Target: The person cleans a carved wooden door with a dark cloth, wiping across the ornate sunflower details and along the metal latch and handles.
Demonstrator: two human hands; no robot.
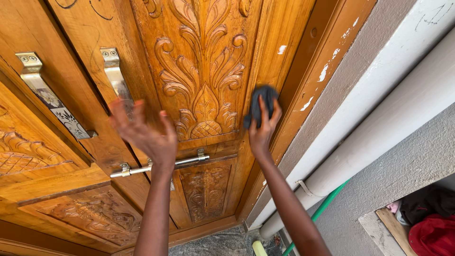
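Right hand (261, 130) is closed on a dark cloth (260, 105), pressing it against the door (279, 28) at the right edge of the carved panel (201, 71), close to the frame (327, 61). Left hand (147, 132) is empty, fingers spread wide, blurred, over the door's middle stile just below the inner handle (113, 76); can't tell if the palm touches the wood.

Risks, as I read it:
- Cloth is bunched and pinched by the fingertips only. It could snag on the raised leaf carving and pull out of the grip.
- A wad rides over the relief, so the grooves likely stay unwiped.
- Frame has chipped pale patches right beside the cloth; dragging across them could lift more flakes.
- The bolt (159, 165) sits just below both wrists; a downward stroke could knock a wrist on it.
- Left hand's weight on the door could swing it if unlatched; latch state not visible.

Cloth orientation: crumpled lump, no clean axis. Longest extent runs roughly up-down along the door's stile, bulk above the fingers, a tail hanging lower left by the thumb. Flat side faces the wood.

A green hose (327, 205) and white pipe (379, 142) run along the wall to the right, well apart from both hands.
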